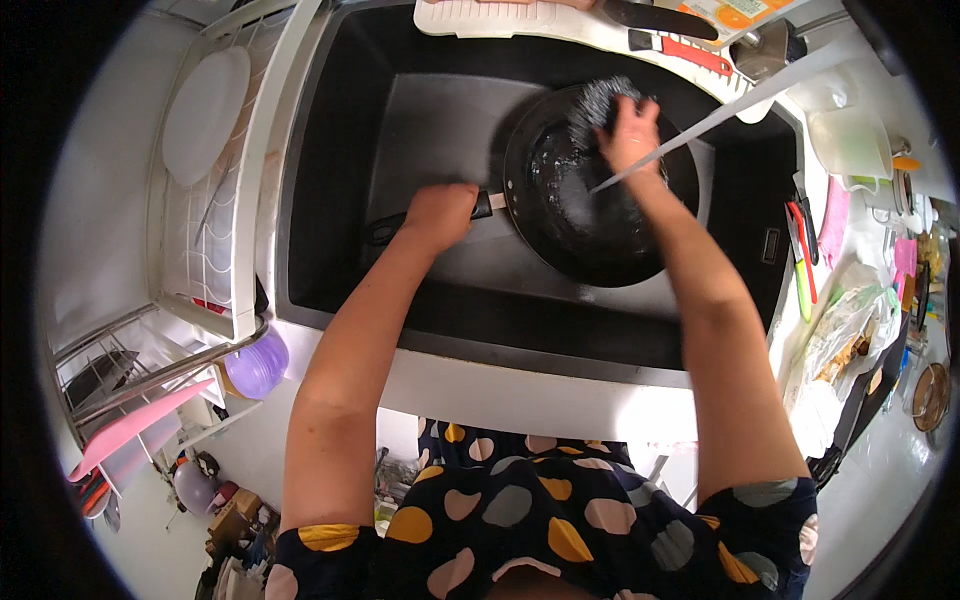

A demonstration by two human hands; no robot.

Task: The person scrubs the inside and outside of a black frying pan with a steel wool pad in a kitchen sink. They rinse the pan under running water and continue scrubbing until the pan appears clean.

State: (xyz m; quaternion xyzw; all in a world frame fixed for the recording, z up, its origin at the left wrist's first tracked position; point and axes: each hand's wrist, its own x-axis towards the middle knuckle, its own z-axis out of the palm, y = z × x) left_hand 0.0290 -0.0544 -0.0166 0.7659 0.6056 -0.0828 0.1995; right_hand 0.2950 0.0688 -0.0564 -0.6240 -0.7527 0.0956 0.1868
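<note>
A black frying pan (592, 247) rests in the dark sink (450, 112), its inside wet with a few suds. My left hand (442, 214) is closed around the pan's black handle, which points left. With my right hand (634, 142) I hold a dark grey scouring pad (600, 109) against the pan's upper inner side; hand and pad are slightly blurred. A stream of water (697, 127) runs slantwise from the upper right into the pan, passing across my right hand or wrist.
Behind the sink, a white ribbed drainboard (480, 19) holds a dark-bladed knife (660, 19) and a red-handled tool (697, 56). A white dish rack (247, 187) with a white plate (206, 116) stands left. Knives (806, 232) and a plastic bag (840, 352) lie right.
</note>
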